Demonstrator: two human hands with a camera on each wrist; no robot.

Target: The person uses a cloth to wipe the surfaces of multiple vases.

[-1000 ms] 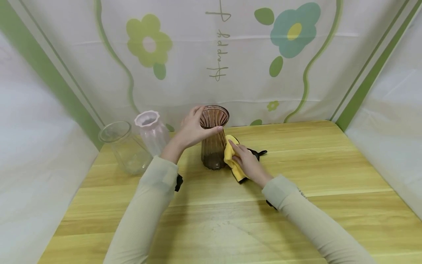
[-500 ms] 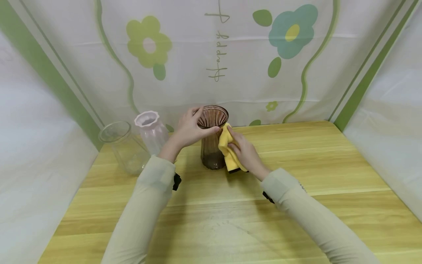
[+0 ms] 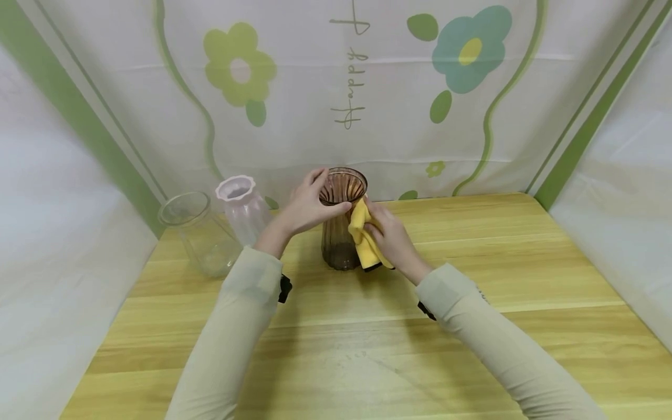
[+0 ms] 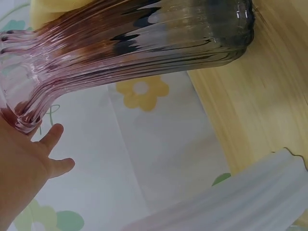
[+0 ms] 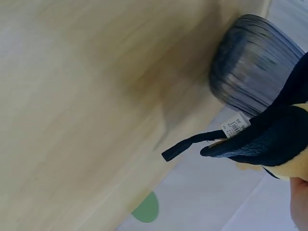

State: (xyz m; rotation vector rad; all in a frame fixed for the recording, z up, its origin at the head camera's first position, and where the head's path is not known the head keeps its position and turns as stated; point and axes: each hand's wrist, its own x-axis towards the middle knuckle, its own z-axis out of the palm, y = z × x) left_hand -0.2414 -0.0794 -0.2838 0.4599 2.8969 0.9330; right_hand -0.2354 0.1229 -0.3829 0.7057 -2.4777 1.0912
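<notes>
A ribbed brown glass vase (image 3: 338,239) with a flared rim stands upright on the wooden table. My left hand (image 3: 307,207) grips it near the rim, thumb across the front; in the left wrist view some fingers (image 4: 52,139) stick out past the vase neck. My right hand (image 3: 392,236) holds a yellow cloth (image 3: 362,233) against the vase's right side, just below the rim. The right wrist view shows the cloth's dark underside (image 5: 269,137), a white tag (image 5: 236,124) and a black loop (image 5: 185,146) beside the vase base (image 5: 250,67).
Left of the brown vase stand a pink vase (image 3: 244,213) with a scalloped rim and a clear glass vase (image 3: 207,245). A white flowered curtain (image 3: 294,134) hangs behind the wooden table (image 3: 336,338). Faint marks show on the tabletop in front.
The cloth in my right hand has moved from the lower right side of the vase up toward its neck. My left hand keeps its grip, and the vase stays in place.
</notes>
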